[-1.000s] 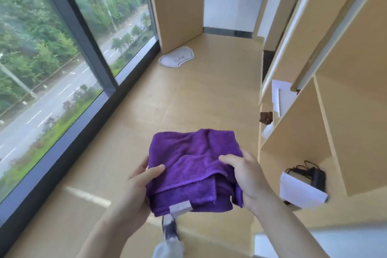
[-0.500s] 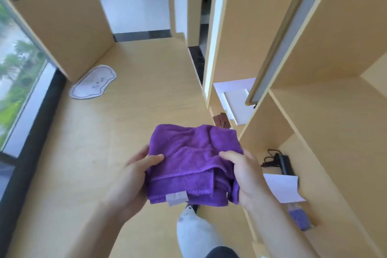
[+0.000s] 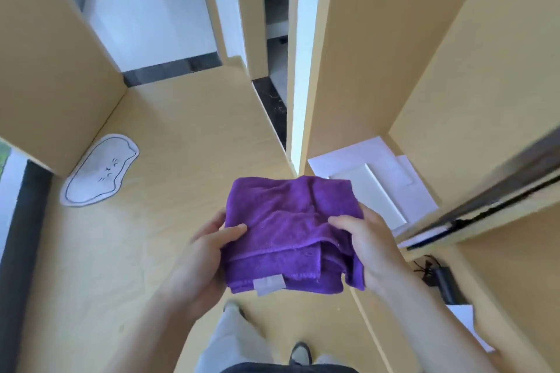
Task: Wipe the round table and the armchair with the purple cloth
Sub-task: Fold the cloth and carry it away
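Note:
The folded purple cloth (image 3: 288, 230) hangs in front of me at waist height, a small grey tag on its near edge. My left hand (image 3: 203, 257) grips its left side, thumb on top and fingers underneath. My right hand (image 3: 369, 245) grips its right side the same way. Neither the round table nor the armchair is in view.
Wooden shelving (image 3: 454, 100) rises close on my right, with white boxes (image 3: 372, 182) and a black charger with cable (image 3: 439, 278) in its compartments. A white cat-shaped mat (image 3: 100, 171) lies on the wooden floor by an open wooden door (image 3: 45, 54). My legs and shoes show below.
My view has swung right, away from the large window and toward the shelving and doorway. Both hands keep the same hold on the cloth.

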Tool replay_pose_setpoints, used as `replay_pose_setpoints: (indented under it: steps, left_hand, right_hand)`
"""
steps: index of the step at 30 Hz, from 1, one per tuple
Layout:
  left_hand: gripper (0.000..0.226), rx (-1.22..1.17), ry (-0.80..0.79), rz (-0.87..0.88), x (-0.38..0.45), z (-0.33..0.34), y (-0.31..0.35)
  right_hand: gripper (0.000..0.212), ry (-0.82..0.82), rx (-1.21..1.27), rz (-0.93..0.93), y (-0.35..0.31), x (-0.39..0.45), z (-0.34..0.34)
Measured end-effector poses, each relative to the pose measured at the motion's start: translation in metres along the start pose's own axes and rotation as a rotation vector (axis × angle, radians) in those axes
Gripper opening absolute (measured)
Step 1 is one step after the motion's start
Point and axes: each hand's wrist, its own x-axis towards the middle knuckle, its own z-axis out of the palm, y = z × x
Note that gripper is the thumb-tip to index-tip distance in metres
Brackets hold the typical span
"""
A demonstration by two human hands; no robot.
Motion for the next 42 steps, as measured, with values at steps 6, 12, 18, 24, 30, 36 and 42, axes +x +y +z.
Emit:
replay_pose_setpoints:
  steps: [6,12,18,24,30,36,42]
  left_hand:
    - [0.037,0.146,-0.152,-0.111,0.156,0.032,0.077]
    - [0.038,0.34,-0.337,-0.276,0.294,0.087,0.115]
    - [0.036,0.542,-0.516,-0.424,0.376,0.174,0.088]
    - [0.03,0.738,-0.483,-0.446,0.444,0.239,0.009]
    - [0.033,1.053,-0.462,-0.4,0.499,0.251,-0.059]
    - [0.034,1.264,-0.631,-0.29,0.582,0.27,-0.122]
    - [0.035,1.368,-0.748,-0.205,0.692,0.289,-0.191]
  right_hand:
    - [0.007,0.236,0.032,-0.038,-0.033,0.113,0.015]
    - [0.011,0.551,0.162,-0.076,-0.054,0.185,0.011]
    - [0.022,0.846,0.297,-0.05,-0.049,0.218,-0.04]
    - [0.014,0.983,0.089,0.082,-0.017,0.275,-0.116]
    - [0.014,1.025,0.045,0.212,0.04,0.324,-0.146]
    - [0.014,1.119,0.078,0.189,0.109,0.392,-0.183]
    - [0.013,1.188,0.065,0.174,0.168,0.483,-0.222]
